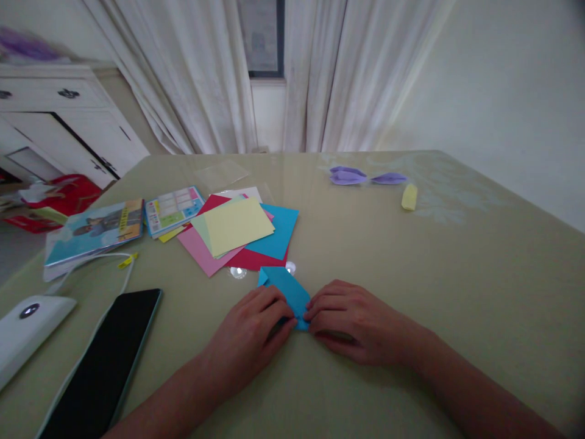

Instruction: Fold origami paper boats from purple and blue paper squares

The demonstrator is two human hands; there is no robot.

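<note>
A folded sheet of blue paper lies on the table between my two hands, with a small flap turned over at its upper left corner. My left hand grips its lower left part, thumb and fingers pressed together near the bottom edge. From the other side, my right hand pinches the lower right corner with bent fingers. Just beyond the folded piece is a loose pile of coloured sheets, a pale yellow sheet on top and a blue sheet beneath it.
Purple folded paper pieces and a yellow folded piece rest at the far right. On the left are a phone, a white power bank with a cable, a booklet and a printed card. Curtains hang behind the table.
</note>
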